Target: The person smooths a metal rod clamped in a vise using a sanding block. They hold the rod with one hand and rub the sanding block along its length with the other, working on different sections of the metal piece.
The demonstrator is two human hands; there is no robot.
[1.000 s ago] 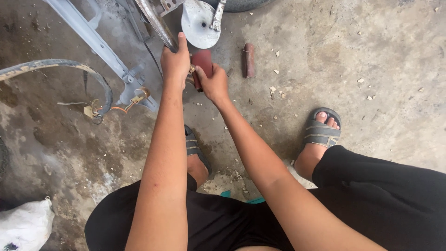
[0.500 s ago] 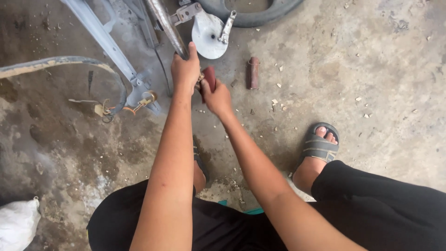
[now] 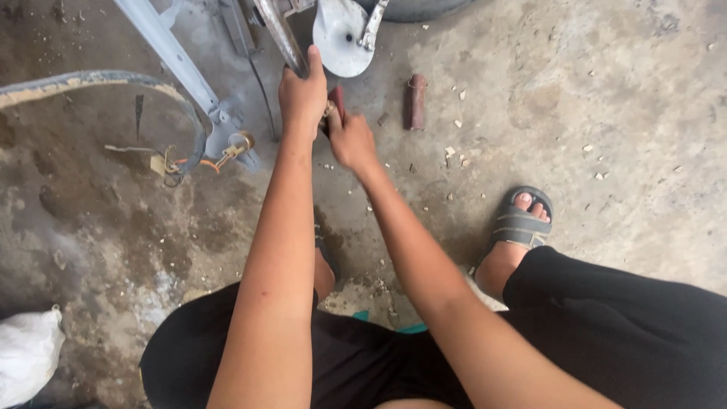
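Both arms stretch forward over the concrete floor (image 3: pixel 591 98), and the left hand (image 3: pixel 301 95) wraps firmly around the shiny metal tube (image 3: pixel 279 34), fingers curled tight on it, thumb pointing up along the shaft. Just right of that tube, the right hand (image 3: pixel 350 140) pinches a small dark red piece (image 3: pixel 335 98), fingers closed narrow on it, and the two hands touch at the knuckles. What exactly that red piece is, hard to tell from here.

Right of the tube, a round pale metal disc (image 3: pixel 341 34) sits with a bracket across it. Further right of the tube a rusty brown cylinder (image 3: pixel 415 101) lies on the floor, apart from both hands. Left of the tube runs a pale blue frame bar (image 3: pixel 170 57), ending in a fitting with orange wires (image 3: pixel 219 159), and a curved dark rubber strip (image 3: pixel 91 79) arcs beyond it. Well below the tube, a grey sandal (image 3: pixel 522 220) plants flat, and a white bag (image 3: pixel 26 352) sits at the lower left corner.
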